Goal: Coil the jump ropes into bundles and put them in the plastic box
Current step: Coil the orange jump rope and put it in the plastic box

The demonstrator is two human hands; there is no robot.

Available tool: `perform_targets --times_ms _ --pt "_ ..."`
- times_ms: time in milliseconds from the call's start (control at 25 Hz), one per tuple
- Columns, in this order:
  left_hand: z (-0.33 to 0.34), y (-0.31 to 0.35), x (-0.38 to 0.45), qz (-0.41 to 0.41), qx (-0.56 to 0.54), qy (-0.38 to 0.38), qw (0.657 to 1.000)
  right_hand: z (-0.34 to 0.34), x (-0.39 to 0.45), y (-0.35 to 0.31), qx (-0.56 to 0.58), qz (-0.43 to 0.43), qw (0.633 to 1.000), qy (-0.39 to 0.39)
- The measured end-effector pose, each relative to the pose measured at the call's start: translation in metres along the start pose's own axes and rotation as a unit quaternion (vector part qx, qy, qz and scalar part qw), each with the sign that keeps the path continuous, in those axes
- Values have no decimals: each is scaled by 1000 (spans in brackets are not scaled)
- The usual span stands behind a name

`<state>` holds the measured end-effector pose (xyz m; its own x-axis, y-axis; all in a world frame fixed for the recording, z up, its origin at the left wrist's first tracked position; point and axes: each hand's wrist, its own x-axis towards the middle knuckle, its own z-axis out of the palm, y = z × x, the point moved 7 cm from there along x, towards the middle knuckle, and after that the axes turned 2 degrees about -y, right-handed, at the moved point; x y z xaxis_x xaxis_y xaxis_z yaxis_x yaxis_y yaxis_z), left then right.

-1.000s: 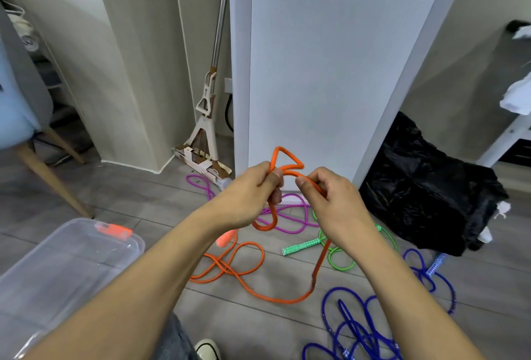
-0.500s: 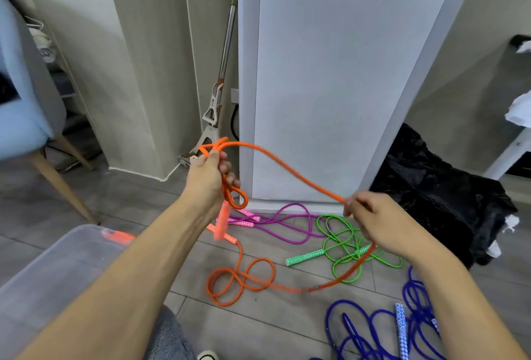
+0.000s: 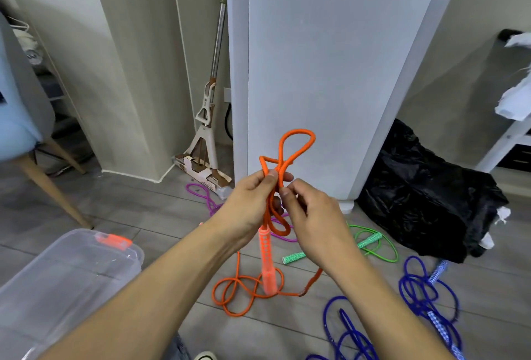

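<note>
My left hand grips a bundle of loops of the orange jump rope at chest height. Loops stick up above the fingers and an orange handle hangs below. My right hand pinches the same rope right beside the left hand. The rest of the orange rope lies in loose coils on the floor beneath. The clear plastic box with an orange latch stands at the lower left, lid on.
Purple rope, green rope and blue rope lie on the floor. A white cabinet stands ahead, a black bag to the right, a mop and a chair leg to the left.
My right hand, which held the rope stretched out to the right, has come back to the left hand. Another loop now stands above the left hand's fingers.
</note>
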<state>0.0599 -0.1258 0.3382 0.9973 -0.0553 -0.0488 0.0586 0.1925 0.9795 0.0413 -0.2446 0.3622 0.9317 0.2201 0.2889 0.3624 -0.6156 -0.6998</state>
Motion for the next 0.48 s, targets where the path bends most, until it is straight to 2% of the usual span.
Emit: perform_targets --times_ms 160,320,400,480 --pt "-2 9 -4 26 47 -2 999 2 -1 4 -48 23 998 -28" --pt "-7 13 -1 39 52 30 997 5 0 -2 -21 -1 998 -54" --pt "-22 15 7 34 -29 68 997 6 0 4 38 8 992 -122" --pt "-47 16 16 23 -138 101 985 6 -6 20 108 53 963 -241"
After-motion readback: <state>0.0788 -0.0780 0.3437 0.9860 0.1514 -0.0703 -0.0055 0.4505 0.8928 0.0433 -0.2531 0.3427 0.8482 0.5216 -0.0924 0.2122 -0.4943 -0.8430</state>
